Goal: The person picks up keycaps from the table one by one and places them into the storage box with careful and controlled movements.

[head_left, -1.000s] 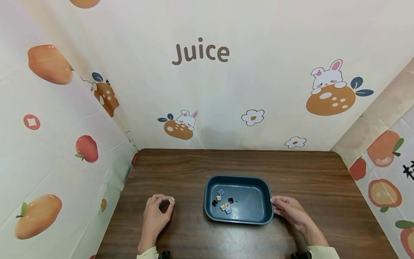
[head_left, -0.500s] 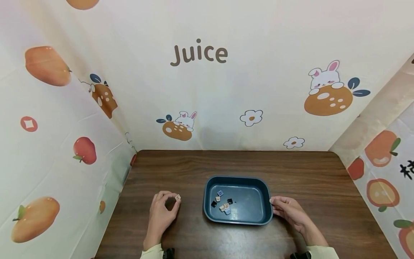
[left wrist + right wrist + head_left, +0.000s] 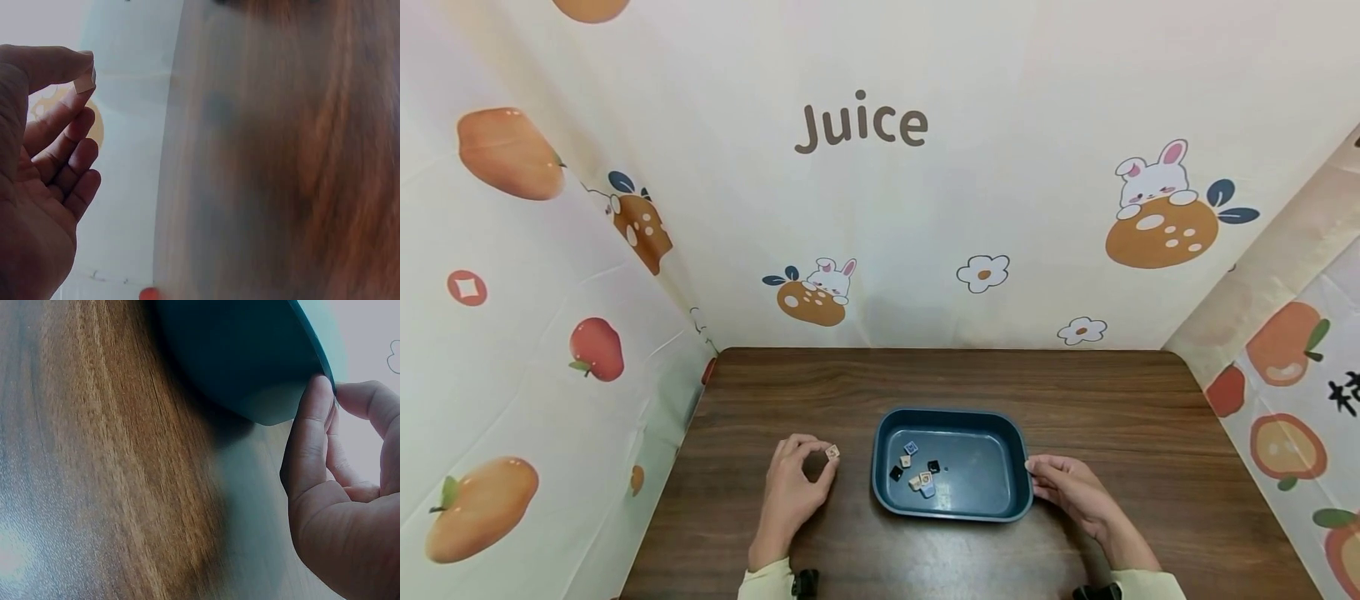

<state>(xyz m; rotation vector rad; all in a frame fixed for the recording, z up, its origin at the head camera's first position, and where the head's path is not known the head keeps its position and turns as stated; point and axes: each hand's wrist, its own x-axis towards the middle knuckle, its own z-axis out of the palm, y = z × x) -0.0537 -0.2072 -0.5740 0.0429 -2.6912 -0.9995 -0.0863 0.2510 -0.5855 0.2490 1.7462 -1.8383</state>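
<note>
Between thumb and index finger, my left hand [image 3: 793, 492] pinches a small cream block [image 3: 832, 452] with a marked top face, held left of the tray. The same block [image 3: 85, 81] shows at the fingertips in the left wrist view, the other fingers curling below it. My right hand [image 3: 1078, 492] pinches the right rim of a dark blue tray [image 3: 955, 514], and the right wrist view shows thumb and finger on either side of that rim. Inside the tray's left half lie several similar pieces: blue [image 3: 911, 447], black [image 3: 897, 472] and cream [image 3: 906, 461].
The tray stands on a brown wood-grain table [image 3: 820, 383]. A pale printed cloth [image 3: 910, 200] rises behind the table's back edge, and more of it hangs at the left and right sides.
My left hand has moved to the right and slightly up, carrying the cream block closer to the tray. The right hand and the tray keep their places; the view has shifted slightly.
</note>
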